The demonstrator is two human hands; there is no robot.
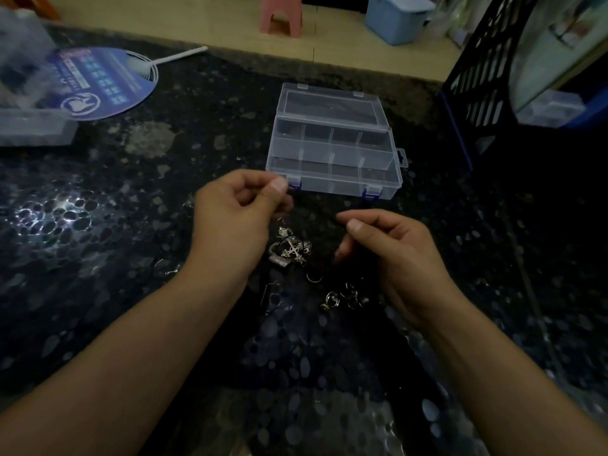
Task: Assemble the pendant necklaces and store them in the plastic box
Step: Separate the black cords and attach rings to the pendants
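A clear plastic box [332, 139] with divided compartments lies open on the dark table, its lid tipped back. My left hand [237, 215] hovers just in front of the box's near left corner, thumb and forefinger pinched together on something too thin and dark to make out. My right hand [391, 251] is to the right and lower, its fingers curled and thumb pressed to the forefinger, also pinching something I cannot make out. Between the hands lies a pile of silver pendants [291, 250], one a cross. Small metal rings and clasps [343, 296] lie nearer me.
A round blue hand fan [102, 80] and a frosted plastic container [29, 123] sit at the far left. A black mesh rack [477, 77] stands at the far right, holding a blue tray. A pink stool [281, 14] and blue bin [396, 18] stand on the floor beyond.
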